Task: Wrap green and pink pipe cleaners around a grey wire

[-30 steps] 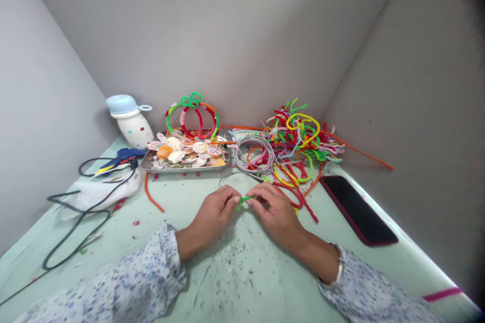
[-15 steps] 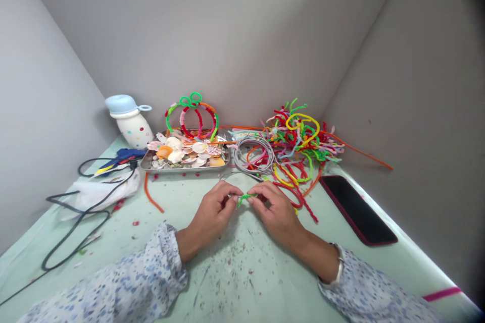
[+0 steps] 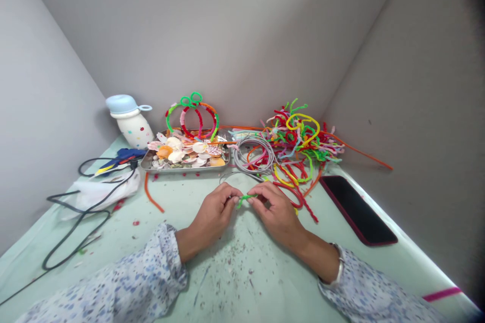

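Near the middle of the table, my left hand (image 3: 214, 213) and my right hand (image 3: 278, 212) face each other, thumb and forefinger pinched. Between the fingertips shows a short green pipe cleaner (image 3: 244, 197), wound round a thin grey wire, with one end hanging down. My left fingers grip the wire right beside the green piece. My right fingers pinch the green pipe cleaner itself. Just behind the hands, the grey wire (image 3: 238, 173) arcs in a loop. How far the wire runs inside the fingers is hidden.
Behind stand a metal tray (image 3: 182, 170) of seashells, a pipe-cleaner ring ornament (image 3: 183, 123), a coil of wire (image 3: 235, 154) and a heap of coloured pipe cleaners (image 3: 303, 133). A phone (image 3: 358, 210) lies right; a bottle (image 3: 132, 126), pliers (image 3: 127, 155) and black cable (image 3: 81, 217) left.
Almost nothing differs. My left fingers have shifted very slightly at the wire beside the green pipe cleaner; my right hand keeps its pinch.
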A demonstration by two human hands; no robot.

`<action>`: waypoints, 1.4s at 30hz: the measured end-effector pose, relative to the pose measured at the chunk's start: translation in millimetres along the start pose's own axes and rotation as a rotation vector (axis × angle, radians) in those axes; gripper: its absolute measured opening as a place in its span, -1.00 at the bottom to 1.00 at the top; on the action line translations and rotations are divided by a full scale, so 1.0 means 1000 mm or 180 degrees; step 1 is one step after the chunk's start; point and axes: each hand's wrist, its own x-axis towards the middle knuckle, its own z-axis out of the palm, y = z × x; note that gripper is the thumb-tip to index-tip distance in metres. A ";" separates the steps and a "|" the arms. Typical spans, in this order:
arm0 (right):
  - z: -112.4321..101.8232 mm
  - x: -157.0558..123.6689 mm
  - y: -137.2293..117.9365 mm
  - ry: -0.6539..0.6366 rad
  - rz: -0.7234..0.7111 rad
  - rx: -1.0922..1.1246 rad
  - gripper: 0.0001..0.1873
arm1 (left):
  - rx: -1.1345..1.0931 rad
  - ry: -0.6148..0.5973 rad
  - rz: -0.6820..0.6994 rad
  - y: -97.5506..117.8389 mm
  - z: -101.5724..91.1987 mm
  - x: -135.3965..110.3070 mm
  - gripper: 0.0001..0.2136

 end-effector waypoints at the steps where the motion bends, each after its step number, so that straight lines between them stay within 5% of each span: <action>1: 0.000 0.000 0.000 0.0000 0.0005 0.0005 -0.90 | 0.0008 0.0010 0.0000 0.000 0.000 0.000 -0.83; 42: 0.000 0.000 -0.002 -0.0003 -0.0065 0.0069 -0.86 | 0.0450 0.0496 0.0502 -0.008 0.003 -0.003 -0.85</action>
